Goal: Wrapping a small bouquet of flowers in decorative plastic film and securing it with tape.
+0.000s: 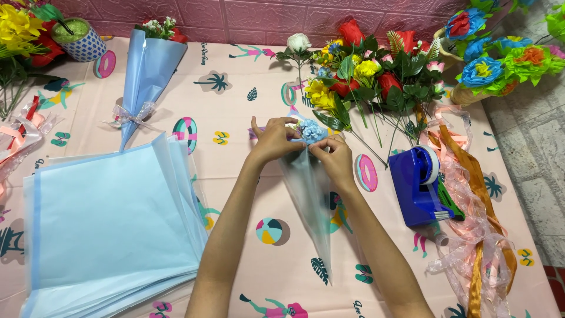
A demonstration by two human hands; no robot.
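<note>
both hands meet at the mouth of a clear film cone [309,194], just left of the blue tape dispenser [416,185]. left hand [273,141] pinches the cone's top edge together with a small blue posy [311,131]; right hand [334,158] pinches the film rim from the other side, fingers curled tight. cone lies flat on the table [247,106], tip pointing toward the camera, well below the dispenser's level.

handling, as a judgement: cone is thin see-through film, near weightless, floppy, likely slick and quick to crease or unroll. best held at the rolled rim where the layers overlap, not the tip. posy looks like artificial petals, soft and crushable, so light fingertip pressure at the stem, not the bloom.

materials: left of the dispenser past the cone, a stack of pale blue sheets [112,224], matte, square, fanned at the corners. further left and up, a finished blue-wrapped bouquet [147,70] with a sheer bow. above the dispenser, a loose pile of fake flowers [365,76], red and yellow, leafy. right of it, orange and sheer ribbons [477,224] in a tangle. table cover is glossy pink print.
</note>
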